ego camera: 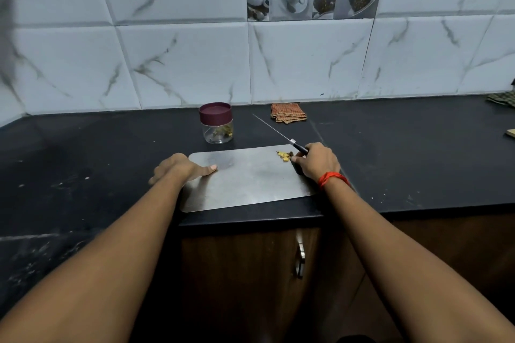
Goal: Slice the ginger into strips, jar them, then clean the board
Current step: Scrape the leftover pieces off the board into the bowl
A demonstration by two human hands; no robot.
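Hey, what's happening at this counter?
A person is preparing ginger. The right hand grips a knife, blade pointing away, beside a few ginger pieces on the metal board. The left hand rests on the board's left edge. A lidded jar behind already holds some pieces.

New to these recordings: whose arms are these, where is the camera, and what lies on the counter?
No machine here: a person works with bare hands, and the one camera sits on their head, looking forward and down, so both forearms reach in from the bottom. The left hand rests on the left edge of a steel board on the black counter. The right hand grips a knife, blade pointing toward the wall. A few ginger pieces lie on the board beside that hand. Behind the board stand a jar, lid on, a few pieces inside, and a folded checked cloth.
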